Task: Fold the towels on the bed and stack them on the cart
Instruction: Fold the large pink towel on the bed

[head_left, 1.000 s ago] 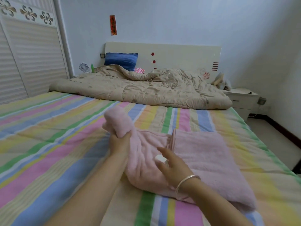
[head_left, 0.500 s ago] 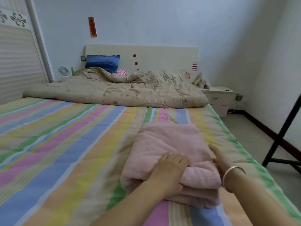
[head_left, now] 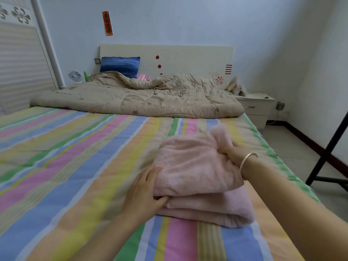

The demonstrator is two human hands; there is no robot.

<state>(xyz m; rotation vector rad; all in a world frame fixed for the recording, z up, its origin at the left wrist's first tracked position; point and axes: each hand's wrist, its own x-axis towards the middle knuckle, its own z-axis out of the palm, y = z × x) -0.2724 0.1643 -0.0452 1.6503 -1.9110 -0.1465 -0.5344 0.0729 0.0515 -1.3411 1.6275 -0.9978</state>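
Note:
A pink towel (head_left: 194, 166) lies folded in several layers on the striped bed (head_left: 75, 166), near the bed's right edge. My left hand (head_left: 145, 189) is at the towel's left side, thumb tucked between the layers and fingers laid on the top layer's edge. My right hand (head_left: 233, 153), with a silver bangle on the wrist, grips the bunched upper right corner of the top layer. The cart is not clearly in view.
A beige quilt (head_left: 141, 98) lies crumpled across the head of the bed, with a blue pillow (head_left: 120, 65) behind it. A white nightstand (head_left: 258, 108) stands right of the bed. A black metal frame (head_left: 327, 153) stands on the floor at far right.
The towel went from half open to a folded stack. My left hand slid from on top to its left side; my right hand moved up and took hold of the upper right corner.

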